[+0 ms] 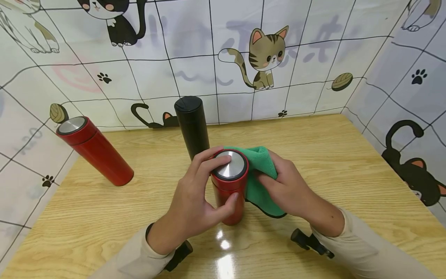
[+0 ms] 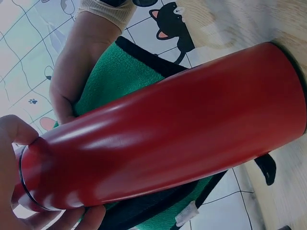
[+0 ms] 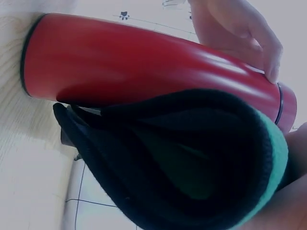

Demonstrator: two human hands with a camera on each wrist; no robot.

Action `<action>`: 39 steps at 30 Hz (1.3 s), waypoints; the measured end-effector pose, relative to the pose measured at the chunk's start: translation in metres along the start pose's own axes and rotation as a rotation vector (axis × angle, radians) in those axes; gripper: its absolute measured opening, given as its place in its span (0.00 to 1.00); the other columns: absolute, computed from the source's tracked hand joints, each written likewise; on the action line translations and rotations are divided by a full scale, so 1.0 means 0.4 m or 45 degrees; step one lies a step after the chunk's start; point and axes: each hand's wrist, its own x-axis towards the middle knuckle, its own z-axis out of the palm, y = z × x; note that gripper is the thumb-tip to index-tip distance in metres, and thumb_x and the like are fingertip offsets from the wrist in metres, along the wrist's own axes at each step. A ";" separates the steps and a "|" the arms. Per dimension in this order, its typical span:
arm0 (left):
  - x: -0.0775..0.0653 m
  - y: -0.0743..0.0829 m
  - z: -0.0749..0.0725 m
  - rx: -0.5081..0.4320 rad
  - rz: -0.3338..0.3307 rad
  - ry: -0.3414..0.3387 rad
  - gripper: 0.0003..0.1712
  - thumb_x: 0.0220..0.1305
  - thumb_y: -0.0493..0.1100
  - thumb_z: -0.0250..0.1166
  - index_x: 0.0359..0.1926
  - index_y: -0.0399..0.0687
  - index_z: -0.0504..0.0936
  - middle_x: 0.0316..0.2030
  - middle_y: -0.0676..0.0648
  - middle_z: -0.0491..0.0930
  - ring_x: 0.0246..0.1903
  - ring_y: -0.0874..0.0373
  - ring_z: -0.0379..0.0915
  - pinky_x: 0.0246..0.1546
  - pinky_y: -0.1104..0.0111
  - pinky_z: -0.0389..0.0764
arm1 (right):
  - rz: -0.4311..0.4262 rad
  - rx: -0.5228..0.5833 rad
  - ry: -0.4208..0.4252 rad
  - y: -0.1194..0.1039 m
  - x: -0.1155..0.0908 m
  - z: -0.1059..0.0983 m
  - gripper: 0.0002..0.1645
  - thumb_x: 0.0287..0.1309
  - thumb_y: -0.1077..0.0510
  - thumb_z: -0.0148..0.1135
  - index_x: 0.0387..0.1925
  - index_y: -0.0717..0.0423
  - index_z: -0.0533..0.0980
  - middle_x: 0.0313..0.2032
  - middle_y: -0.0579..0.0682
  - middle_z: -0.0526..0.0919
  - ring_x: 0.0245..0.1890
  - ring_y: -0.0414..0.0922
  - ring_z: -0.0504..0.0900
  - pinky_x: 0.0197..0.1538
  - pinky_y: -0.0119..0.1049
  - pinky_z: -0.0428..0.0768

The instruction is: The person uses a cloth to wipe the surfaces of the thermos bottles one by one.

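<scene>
A red thermos flask [image 1: 224, 190] with a steel-topped lid stands upright on the table in the middle of the head view. My left hand [image 1: 189, 201] grips it around the upper part, thumb on the near side and one fingertip over the lid. In my right hand [image 1: 290, 186] is a green cloth [image 1: 259, 193] with a dark edge, bunched and held against the flask's right side. From the left wrist, the cloth [image 2: 120, 79] shows behind the flask [image 2: 172, 134]. In the right wrist view the folded cloth [image 3: 276, 158] covers part of the flask [image 3: 124, 57].
A black flask [image 1: 193, 128] stands just behind my left hand. Farther left is a second red flask [image 1: 104, 155], upright on the wooden table [image 1: 156, 162]. A white cloth with printed cats [image 1: 268, 58] hangs along the back and sides.
</scene>
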 end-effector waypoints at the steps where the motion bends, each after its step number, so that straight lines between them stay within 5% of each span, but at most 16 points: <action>1: 0.000 0.000 0.000 0.001 -0.001 -0.004 0.36 0.53 0.47 0.70 0.63 0.43 0.71 0.64 0.40 0.70 0.58 0.50 0.76 0.54 0.59 0.83 | 0.004 0.007 -0.008 0.002 0.000 0.001 0.27 0.66 0.72 0.49 0.64 0.54 0.71 0.57 0.49 0.82 0.52 0.41 0.83 0.53 0.37 0.84; 8: -0.001 -0.001 -0.002 -0.003 0.007 -0.018 0.36 0.54 0.46 0.69 0.63 0.42 0.70 0.65 0.40 0.70 0.59 0.50 0.76 0.55 0.58 0.83 | 0.115 -0.046 -0.130 0.023 0.007 0.010 0.28 0.62 0.72 0.49 0.61 0.50 0.73 0.53 0.46 0.84 0.46 0.42 0.83 0.51 0.37 0.84; 17: 0.002 -0.003 -0.002 -0.063 0.010 -0.020 0.40 0.53 0.51 0.77 0.62 0.41 0.71 0.65 0.40 0.71 0.62 0.50 0.75 0.55 0.62 0.83 | 0.027 -0.009 -0.061 0.011 0.000 0.000 0.27 0.64 0.72 0.49 0.62 0.53 0.72 0.55 0.48 0.83 0.50 0.42 0.84 0.52 0.38 0.85; 23: 0.001 0.001 -0.003 -0.045 -0.007 -0.018 0.41 0.49 0.48 0.80 0.62 0.43 0.72 0.65 0.40 0.72 0.62 0.49 0.75 0.55 0.62 0.83 | 0.089 -0.019 -0.140 0.019 0.005 0.005 0.24 0.65 0.71 0.49 0.58 0.52 0.73 0.51 0.47 0.84 0.46 0.42 0.84 0.49 0.37 0.85; 31: 0.004 0.000 -0.003 -0.080 -0.039 -0.054 0.37 0.54 0.47 0.77 0.63 0.46 0.73 0.67 0.42 0.68 0.62 0.50 0.74 0.56 0.61 0.83 | 0.063 -0.016 -0.071 0.015 0.000 -0.002 0.27 0.63 0.73 0.48 0.61 0.53 0.72 0.53 0.48 0.84 0.47 0.43 0.84 0.50 0.38 0.85; 39: 0.004 0.001 -0.003 -0.066 -0.023 -0.024 0.37 0.54 0.49 0.76 0.63 0.48 0.74 0.63 0.42 0.70 0.60 0.52 0.74 0.55 0.61 0.82 | 0.128 0.005 -0.148 0.022 0.006 0.006 0.25 0.65 0.71 0.48 0.59 0.51 0.73 0.51 0.47 0.84 0.45 0.42 0.84 0.49 0.37 0.85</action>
